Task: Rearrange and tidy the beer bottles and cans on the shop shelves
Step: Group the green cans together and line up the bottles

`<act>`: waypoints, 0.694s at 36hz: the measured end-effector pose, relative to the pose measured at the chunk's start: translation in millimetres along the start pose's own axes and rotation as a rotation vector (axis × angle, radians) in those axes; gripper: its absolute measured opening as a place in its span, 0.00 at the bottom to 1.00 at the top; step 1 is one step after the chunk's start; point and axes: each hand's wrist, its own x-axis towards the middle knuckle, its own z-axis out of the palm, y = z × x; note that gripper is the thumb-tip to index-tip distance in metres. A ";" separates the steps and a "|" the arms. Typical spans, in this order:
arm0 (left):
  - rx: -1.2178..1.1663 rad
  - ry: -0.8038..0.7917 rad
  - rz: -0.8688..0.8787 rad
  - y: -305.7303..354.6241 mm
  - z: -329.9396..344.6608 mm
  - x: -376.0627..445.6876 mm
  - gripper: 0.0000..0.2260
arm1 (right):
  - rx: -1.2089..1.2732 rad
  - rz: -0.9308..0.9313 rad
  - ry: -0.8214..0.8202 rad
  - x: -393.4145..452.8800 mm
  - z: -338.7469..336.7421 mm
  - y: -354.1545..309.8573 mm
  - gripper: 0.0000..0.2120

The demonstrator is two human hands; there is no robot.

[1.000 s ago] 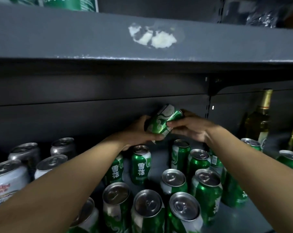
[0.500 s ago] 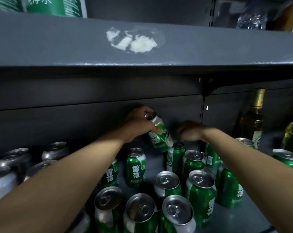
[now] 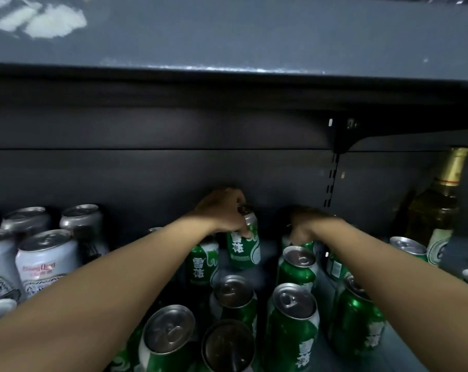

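Head cam, left hand (image 3: 222,210) grips green can (image 3: 243,245) (upright) – rear shelf (image 3: 267,261)

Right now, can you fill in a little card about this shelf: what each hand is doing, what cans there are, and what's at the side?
left hand: grips a green beer can near its top, close to the back panel
right hand: reaches down among the green cans; its fingers are hidden
front of shelf: green cans standing upright
left side: white and silver cans
right side: gold-foil bottle
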 end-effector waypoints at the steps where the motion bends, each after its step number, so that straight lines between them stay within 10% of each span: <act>1: 0.039 -0.012 -0.014 1.1 2.2 1.1 0.28 | -0.002 0.012 -0.012 -0.6 -0.5 3.2 0.21; 25: 0.329 -0.218 0.170 19.4 22.1 4.4 0.37 | 0.394 0.006 0.161 -12.2 -37.3 28.5 0.13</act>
